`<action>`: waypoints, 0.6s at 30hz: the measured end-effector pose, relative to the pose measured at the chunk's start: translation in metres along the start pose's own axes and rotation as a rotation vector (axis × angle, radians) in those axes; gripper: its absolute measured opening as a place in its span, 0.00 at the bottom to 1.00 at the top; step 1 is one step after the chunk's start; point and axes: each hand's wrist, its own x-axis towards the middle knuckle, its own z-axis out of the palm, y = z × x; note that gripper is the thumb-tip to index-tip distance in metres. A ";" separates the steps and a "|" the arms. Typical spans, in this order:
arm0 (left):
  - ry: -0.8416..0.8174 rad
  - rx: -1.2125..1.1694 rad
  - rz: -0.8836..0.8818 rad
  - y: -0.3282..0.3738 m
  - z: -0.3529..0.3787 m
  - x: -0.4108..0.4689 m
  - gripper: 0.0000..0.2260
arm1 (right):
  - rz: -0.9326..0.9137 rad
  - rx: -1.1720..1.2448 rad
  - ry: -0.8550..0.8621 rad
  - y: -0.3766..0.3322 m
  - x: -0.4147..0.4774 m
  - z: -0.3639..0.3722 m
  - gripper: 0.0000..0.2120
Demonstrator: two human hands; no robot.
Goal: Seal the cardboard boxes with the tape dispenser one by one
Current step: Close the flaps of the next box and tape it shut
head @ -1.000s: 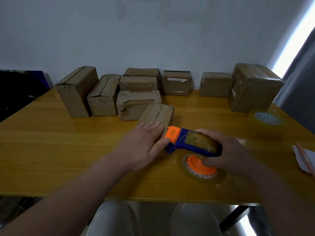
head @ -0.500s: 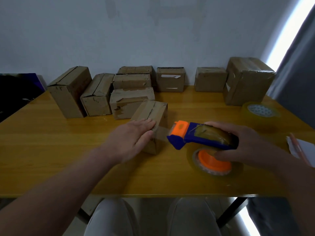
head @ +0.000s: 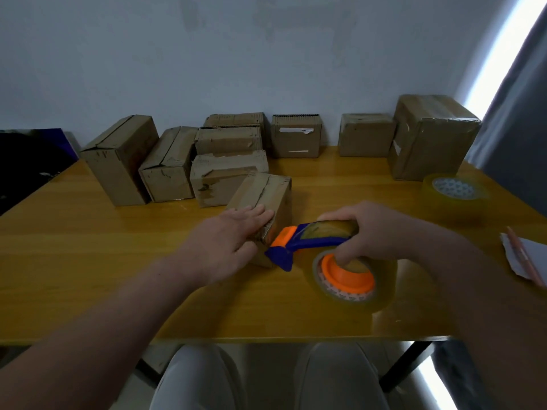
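- Small cardboard box (head: 266, 193) on wooden table (head: 88, 261), seam side up, set at an angle, still unsealed along the seam.
- L hand (head: 228, 241) flat on near end of box top, fingers straight, nothing grasped.
- R hand (head: 373, 229) just right of box, clenched round blue/orange tape dispenser (head: 310, 242), one digit down on the orange hub.
- Dispenser's orange nose at box's near right corner; touching or a hair off, can't tell.
- Clear tape roll (head: 352, 288) on dispenser, right of box, low over tabletop.
- Spare tape roll (head: 454, 192) well right of box.
- More cardboard boxes (head: 124, 161) behind box, in a row by the wall.
- Paper w/ pencil (head: 524, 255) far right of box.
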 end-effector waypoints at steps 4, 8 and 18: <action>0.005 0.094 -0.010 -0.001 0.001 0.003 0.33 | 0.036 0.096 -0.053 0.002 0.004 -0.003 0.32; 0.037 0.138 -0.017 -0.001 0.004 0.005 0.35 | 0.084 0.231 -0.081 0.007 0.006 -0.003 0.26; 0.047 0.150 -0.123 0.004 0.006 0.011 0.34 | 0.165 0.198 -0.128 0.012 0.005 0.003 0.24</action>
